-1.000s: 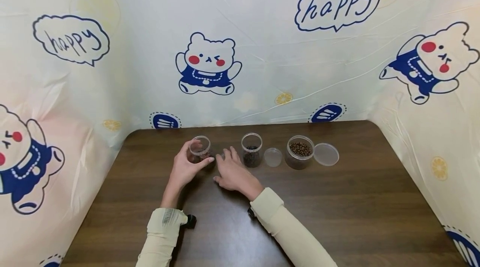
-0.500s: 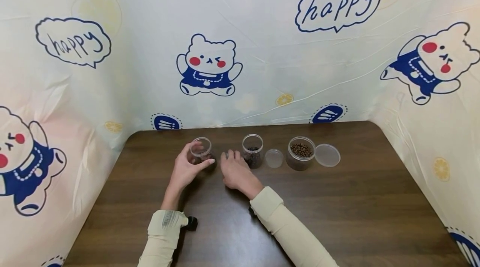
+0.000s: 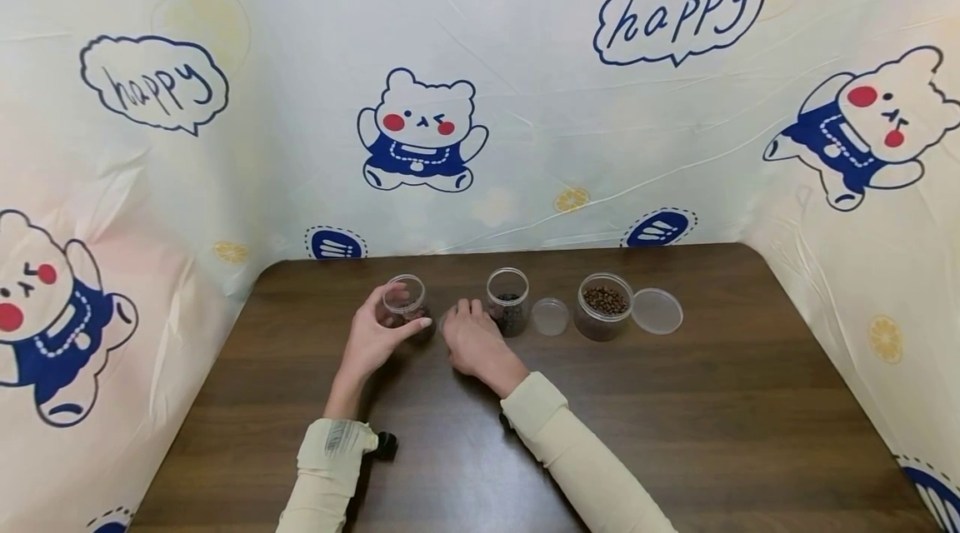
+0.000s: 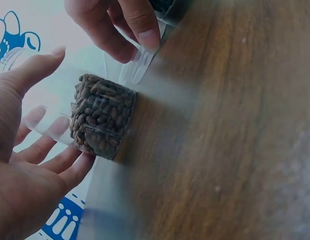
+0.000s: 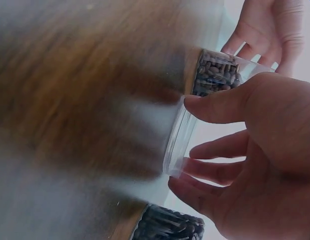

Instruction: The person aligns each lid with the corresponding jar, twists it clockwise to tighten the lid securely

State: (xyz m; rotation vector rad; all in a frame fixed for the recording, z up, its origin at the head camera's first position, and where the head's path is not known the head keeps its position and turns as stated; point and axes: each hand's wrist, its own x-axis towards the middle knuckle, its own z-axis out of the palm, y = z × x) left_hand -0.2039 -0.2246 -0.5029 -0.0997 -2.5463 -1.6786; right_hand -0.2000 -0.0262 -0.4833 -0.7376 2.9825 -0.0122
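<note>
My left hand (image 3: 369,340) holds a clear jar (image 4: 102,117), its thumb on one side and fingers on the other. Brown beans that look like coffee beans fill the lower part of this open-topped jar, which stands upright on the table. Just to its right, my right hand (image 3: 480,343) grips a clear round lid (image 5: 177,142) by its edge, thumb on one side and fingertips on the other. The lid is at the tabletop, mostly covered by that hand in the head view. Close beyond the right hand stands a second open jar (image 3: 507,315) with dark beans.
A small clear lid (image 3: 551,316) lies right of the second jar. Farther right stand a wider open jar (image 3: 602,321) of brown beans and a larger lid (image 3: 657,311). A printed curtain (image 3: 555,125) rises behind the wooden table (image 3: 675,416).
My right hand has shifted slightly right, and its spread fingers have drawn together around the lid. The left hand stays around its jar. The head view has drifted slightly.
</note>
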